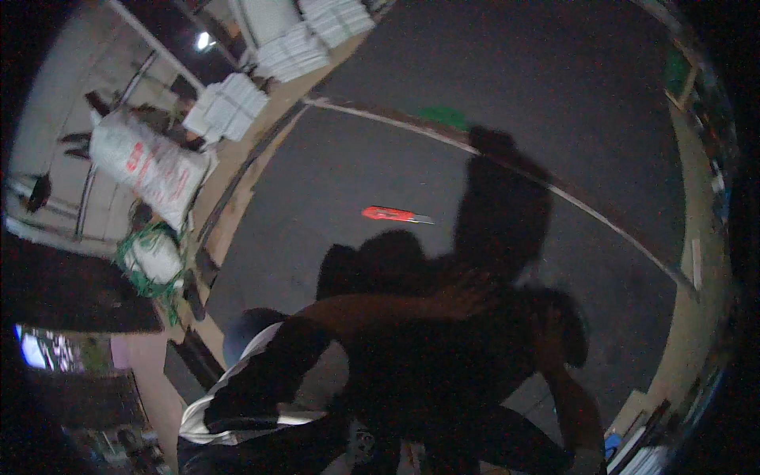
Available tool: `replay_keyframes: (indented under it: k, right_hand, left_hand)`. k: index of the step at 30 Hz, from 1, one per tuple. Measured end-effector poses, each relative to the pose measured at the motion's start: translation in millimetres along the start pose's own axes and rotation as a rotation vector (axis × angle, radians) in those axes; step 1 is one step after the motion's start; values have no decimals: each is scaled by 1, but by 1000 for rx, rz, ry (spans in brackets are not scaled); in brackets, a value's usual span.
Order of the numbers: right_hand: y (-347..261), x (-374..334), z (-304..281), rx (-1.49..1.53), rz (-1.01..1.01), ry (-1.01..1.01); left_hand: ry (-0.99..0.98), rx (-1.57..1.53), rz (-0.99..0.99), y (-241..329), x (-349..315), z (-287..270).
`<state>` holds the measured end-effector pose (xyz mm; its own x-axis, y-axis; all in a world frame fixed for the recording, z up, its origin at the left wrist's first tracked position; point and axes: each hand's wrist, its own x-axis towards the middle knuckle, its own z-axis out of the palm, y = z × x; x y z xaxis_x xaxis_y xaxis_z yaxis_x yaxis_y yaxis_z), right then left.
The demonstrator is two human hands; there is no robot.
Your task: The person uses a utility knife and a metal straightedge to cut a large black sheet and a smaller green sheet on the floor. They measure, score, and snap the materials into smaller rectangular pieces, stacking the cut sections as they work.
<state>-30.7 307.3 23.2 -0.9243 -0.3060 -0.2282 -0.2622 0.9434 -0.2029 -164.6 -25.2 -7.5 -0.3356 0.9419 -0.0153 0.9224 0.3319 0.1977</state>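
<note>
A dark, flat sheet [317, 182] spreads in front of me. On it lies a box cutter [392, 214] with a red handle and its metal blade out, pointing right, beyond both hands. My left hand [473, 293] reaches across from the left in deep shadow, its fingers stretched over the dark surface. To its right, my right hand [550, 321] also rests over the dark surface with its fingers pointing away from me. The shadow hides most detail of both hands; nothing shows in either one.
A pale strip [412, 125] crosses the sheet beyond the box cutter, with a green patch [443, 118] beside it. At left stand a white printed sack [146, 162], a white bundle in green netting [156, 257] and stacks of white sheets [229, 107]. A lit screen [59, 350] glows lower left.
</note>
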Motion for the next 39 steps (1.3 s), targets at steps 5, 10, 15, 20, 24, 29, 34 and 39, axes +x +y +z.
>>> replay_keyframes:
  k: [5,10,15,20,24,29,34,39]
  right_hand:
    - [1,-6,4,-59,8,-40]
    - [11,-21,4,-93,32,-57]
    - [12,-29,4,-112,57,-85]
    - [-7,-27,-11,-74,74,-117]
    - [2,-35,0,-145,48,-54]
    - [0,-28,-6,-62,46,-58]
    - [12,-36,0,-88,6,-17]
    - [10,-40,-6,-75,20,-47]
  left_hand:
    - [-2,-25,12,3,1,11]
    - [-26,-45,47,8,12,9]
    - [94,-30,79,9,10,16]
    - [148,-25,25,16,10,33]
    - [57,-40,35,17,11,14]
    - [176,-39,31,11,10,29]
    - [123,13,22,15,15,26]
    - [0,-77,39,22,18,-12]
